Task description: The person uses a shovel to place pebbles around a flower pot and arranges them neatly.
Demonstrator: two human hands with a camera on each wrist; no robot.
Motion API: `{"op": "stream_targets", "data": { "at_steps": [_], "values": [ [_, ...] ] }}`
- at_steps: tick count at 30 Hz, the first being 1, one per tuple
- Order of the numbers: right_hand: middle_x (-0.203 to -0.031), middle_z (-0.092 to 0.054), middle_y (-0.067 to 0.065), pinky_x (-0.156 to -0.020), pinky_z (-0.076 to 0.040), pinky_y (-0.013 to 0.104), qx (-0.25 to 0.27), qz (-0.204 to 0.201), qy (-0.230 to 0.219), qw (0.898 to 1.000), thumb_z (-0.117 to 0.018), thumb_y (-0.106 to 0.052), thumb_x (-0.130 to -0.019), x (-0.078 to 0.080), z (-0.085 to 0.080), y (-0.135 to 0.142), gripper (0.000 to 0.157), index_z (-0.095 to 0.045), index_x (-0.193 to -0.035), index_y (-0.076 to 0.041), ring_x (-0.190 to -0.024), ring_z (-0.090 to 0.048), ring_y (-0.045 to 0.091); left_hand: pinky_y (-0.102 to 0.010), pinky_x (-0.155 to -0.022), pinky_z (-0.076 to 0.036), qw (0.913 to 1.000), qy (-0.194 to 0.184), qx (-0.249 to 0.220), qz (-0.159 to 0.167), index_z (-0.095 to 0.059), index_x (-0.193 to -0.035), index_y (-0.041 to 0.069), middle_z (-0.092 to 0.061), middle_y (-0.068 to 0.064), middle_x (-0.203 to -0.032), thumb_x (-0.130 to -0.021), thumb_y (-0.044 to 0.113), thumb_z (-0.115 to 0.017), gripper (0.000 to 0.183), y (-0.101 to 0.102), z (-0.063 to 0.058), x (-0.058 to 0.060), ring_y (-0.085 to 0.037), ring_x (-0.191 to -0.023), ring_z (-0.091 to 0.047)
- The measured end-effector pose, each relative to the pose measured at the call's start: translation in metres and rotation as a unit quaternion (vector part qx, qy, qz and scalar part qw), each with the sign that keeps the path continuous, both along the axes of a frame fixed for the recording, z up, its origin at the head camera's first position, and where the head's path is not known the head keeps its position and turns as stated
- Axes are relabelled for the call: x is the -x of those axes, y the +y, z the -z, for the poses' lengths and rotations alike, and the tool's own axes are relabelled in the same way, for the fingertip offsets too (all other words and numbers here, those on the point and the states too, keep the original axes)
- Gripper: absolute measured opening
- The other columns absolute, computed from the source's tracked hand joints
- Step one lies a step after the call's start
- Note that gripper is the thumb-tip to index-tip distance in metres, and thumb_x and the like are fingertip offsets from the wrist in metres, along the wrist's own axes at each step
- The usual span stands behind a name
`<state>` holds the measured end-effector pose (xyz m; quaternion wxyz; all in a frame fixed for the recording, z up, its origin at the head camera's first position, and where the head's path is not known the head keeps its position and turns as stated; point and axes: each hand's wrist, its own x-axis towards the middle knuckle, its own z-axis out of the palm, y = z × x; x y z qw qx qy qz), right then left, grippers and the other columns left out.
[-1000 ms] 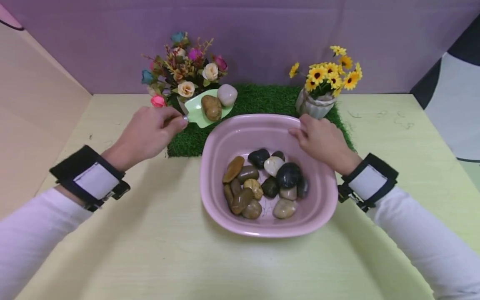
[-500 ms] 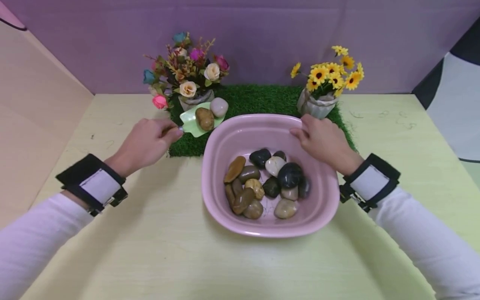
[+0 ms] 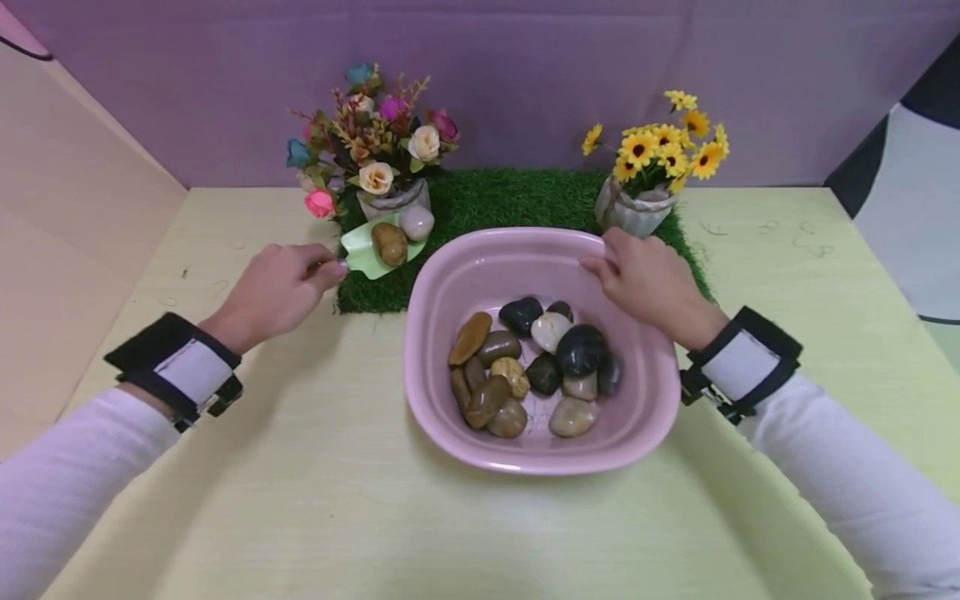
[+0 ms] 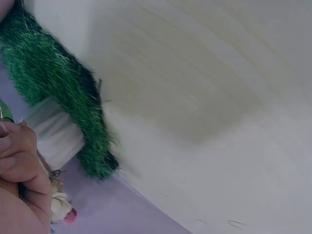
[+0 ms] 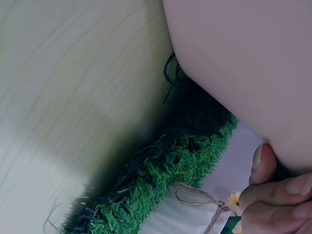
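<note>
In the head view my left hand [image 3: 281, 283] grips the handle of a small light-green shovel [image 3: 358, 248]. On its blade lie a brown stone [image 3: 390, 244] and a pale, pinkish-white stone [image 3: 417, 223]. The blade is over the left part of the grass mat, in front of the rose pot. My right hand [image 3: 648, 279] holds the far right rim of a pink basin [image 3: 480, 458]. Inside the basin sit several stones, among them a large black one [image 3: 581, 350] and a white one [image 3: 551, 332]. In the left wrist view, the curled fingers [image 4: 22, 161] mostly hide the shovel.
A green grass mat [image 3: 510, 196] lies behind and partly under the basin. On its left stands a pot of mixed roses [image 3: 393, 200]; on its right, a pot of yellow flowers [image 3: 633, 208]. A purple backdrop [image 3: 517, 92] rises behind the pale wooden table [image 3: 337, 517].
My left hand has moved left and lower in the view, taking the shovel and its two stones away from the basin's rim. The right hand and basin stay nearly in place.
</note>
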<state>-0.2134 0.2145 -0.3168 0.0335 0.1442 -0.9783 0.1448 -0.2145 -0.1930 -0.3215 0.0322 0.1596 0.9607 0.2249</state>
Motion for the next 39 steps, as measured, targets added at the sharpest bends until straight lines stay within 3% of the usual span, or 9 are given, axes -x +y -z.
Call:
{"op": "stream_targets", "data": {
  "at_steps": [4,7,16,21,25,32,39],
  "values": [
    [-0.065,-0.050,0.010,-0.043,-0.040,0.035,-0.001,0.001,-0.003,1.000,-0.053,-0.033,-0.101,0.000,0.000,0.000,0.032,-0.053,-0.089,-0.004,-0.051,-0.051,0.023,-0.039,-0.071,-0.044,0.9999,-0.007,0.008,-0.008,-0.068,-0.113,0.001,-0.068,-0.015,-0.089,-0.105,0.032,-0.042,0.041,-0.008,0.004,0.002,-0.025,-0.075,-0.059],
    [-0.065,-0.050,0.010,-0.043,-0.040,0.035,-0.002,0.004,-0.006,1.000,-0.053,-0.033,-0.102,0.000,0.000,0.000,0.032,-0.053,-0.089,-0.004,-0.051,-0.051,0.023,-0.040,-0.072,-0.044,0.9997,-0.012,0.016,-0.014,-0.068,-0.114,0.000,-0.069,-0.016,-0.091,-0.105,0.033,-0.042,0.043,-0.013,0.006,0.002,-0.025,-0.075,-0.060],
    [-0.064,-0.049,0.009,-0.043,-0.039,0.034,-0.005,0.004,-0.004,1.000,-0.053,-0.034,-0.102,0.000,-0.001,0.000,0.032,-0.052,-0.088,-0.004,-0.051,-0.051,0.023,-0.037,-0.065,-0.044,0.9994,-0.015,0.017,-0.025,-0.068,-0.111,-0.003,-0.067,-0.014,-0.081,-0.104,0.032,-0.043,0.043,-0.020,0.024,0.000,-0.023,-0.068,-0.057],
    [-0.064,-0.049,0.009,-0.042,-0.039,0.034,-0.006,0.003,0.000,1.000,-0.053,-0.033,-0.101,-0.001,-0.001,0.000,0.032,-0.052,-0.088,-0.004,-0.050,-0.050,0.023,-0.032,-0.058,-0.039,0.9985,-0.040,0.017,-0.034,-0.066,-0.112,-0.004,-0.061,-0.011,-0.075,-0.105,0.031,-0.042,0.043,-0.019,0.032,-0.002,-0.021,-0.063,-0.053],
    [-0.063,-0.048,0.009,-0.042,-0.038,0.035,-0.008,0.002,0.004,1.000,-0.053,-0.033,-0.101,0.000,0.000,-0.001,0.032,-0.051,-0.087,-0.004,-0.050,-0.050,0.024,-0.032,-0.054,-0.038,0.9970,-0.063,0.026,-0.036,-0.064,-0.115,-0.005,-0.063,-0.015,-0.080,-0.105,0.030,-0.039,0.044,-0.019,0.033,-0.003,-0.020,-0.059,-0.050],
    [-0.063,-0.048,0.009,-0.042,-0.038,0.035,-0.008,0.004,0.003,1.000,-0.054,-0.033,-0.101,-0.001,0.001,0.000,0.032,-0.051,-0.086,-0.005,-0.049,-0.050,0.024,-0.040,-0.060,-0.048,0.9959,-0.055,0.064,-0.032,-0.064,-0.114,-0.002,-0.069,-0.025,-0.106,-0.104,0.027,-0.040,0.040,-0.019,0.028,0.001,-0.031,-0.078,-0.065],
    [-0.064,-0.048,0.009,-0.042,-0.039,0.034,-0.005,0.006,-0.004,1.000,-0.053,-0.035,-0.101,0.000,0.001,0.000,0.033,-0.052,-0.088,-0.005,-0.050,-0.050,0.023,-0.059,-0.085,-0.050,0.9887,-0.105,0.107,-0.008,-0.063,-0.124,-0.002,-0.063,-0.028,-0.125,-0.102,0.029,-0.041,0.044,-0.018,0.008,0.016,-0.046,-0.106,-0.063]
  ]
}}
